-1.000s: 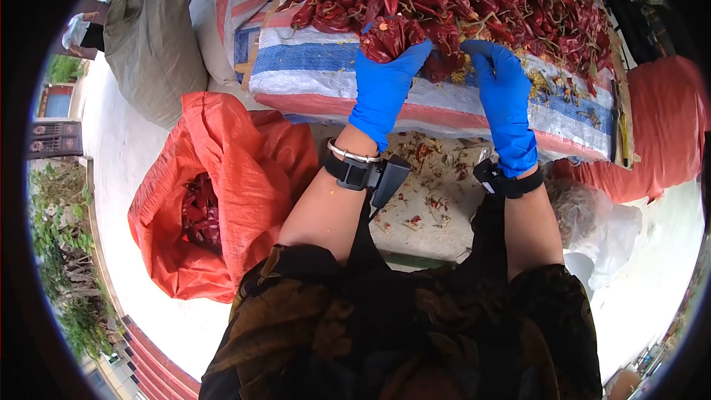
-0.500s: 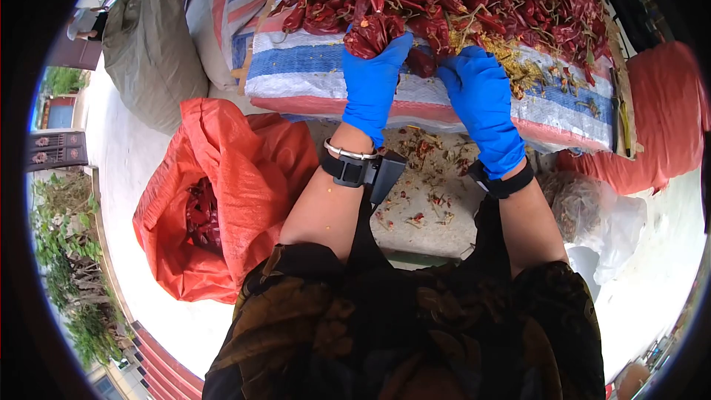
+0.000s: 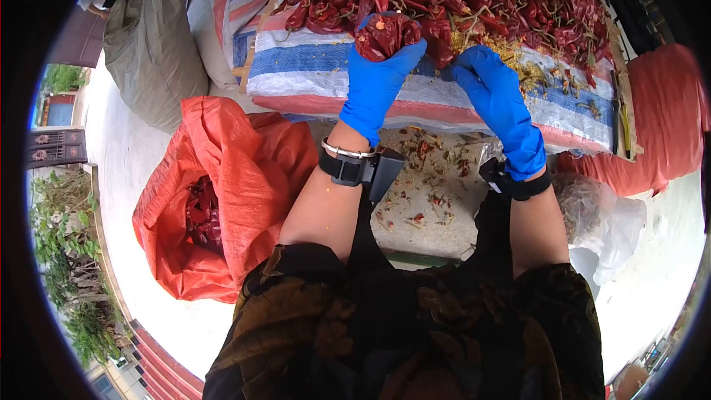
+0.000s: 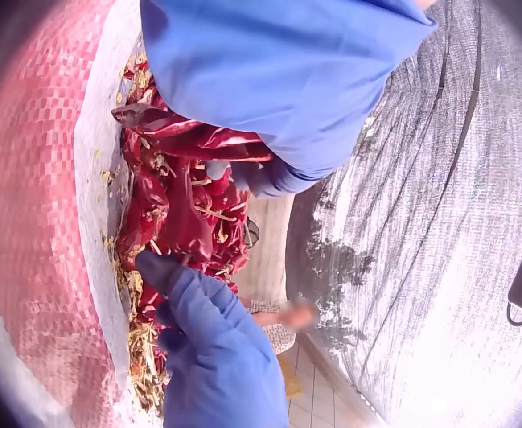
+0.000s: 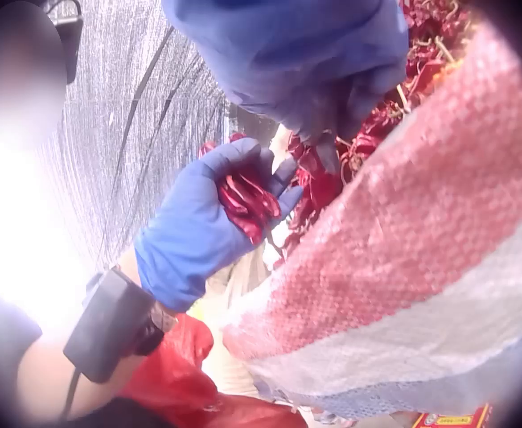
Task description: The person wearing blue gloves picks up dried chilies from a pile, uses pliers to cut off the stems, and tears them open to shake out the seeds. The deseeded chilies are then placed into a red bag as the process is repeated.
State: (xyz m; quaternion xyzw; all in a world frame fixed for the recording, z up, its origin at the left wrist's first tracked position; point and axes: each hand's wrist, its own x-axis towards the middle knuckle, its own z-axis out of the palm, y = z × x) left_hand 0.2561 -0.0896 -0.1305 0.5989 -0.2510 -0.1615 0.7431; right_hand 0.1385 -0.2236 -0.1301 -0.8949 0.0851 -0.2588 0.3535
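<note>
My left hand [image 3: 381, 89], in a blue glove, grips a bunch of dried red chillies [image 3: 386, 35] at the pile's front edge. The right wrist view shows this hand [image 5: 198, 223] with its fingers curled round several chillies [image 5: 247, 203]. Just to the right, my gloved right hand [image 3: 500, 104] has bent fingers at the edge of the chilli pile [image 3: 518, 0]. In the left wrist view, the right hand's thumb and fingers [image 4: 212, 339] are close together beside chillies [image 4: 185, 214]; whether they pinch anything cannot be told.
A striped woven surface [image 3: 304, 67] bears the pile and yellow seeds [image 3: 529, 74]. An open red sack [image 3: 252, 178] with chillies inside stands at left, a grey-green sack [image 3: 152, 52] behind it. Scraps litter the floor [image 3: 422, 226]. Right are a red sack [image 3: 666, 118] and clear plastic bag [image 3: 618, 233].
My right hand has shifted right, away from the left hand, since half a second ago. My left hand has moved slightly right. The dark chilli seen between the hands no longer shows there.
</note>
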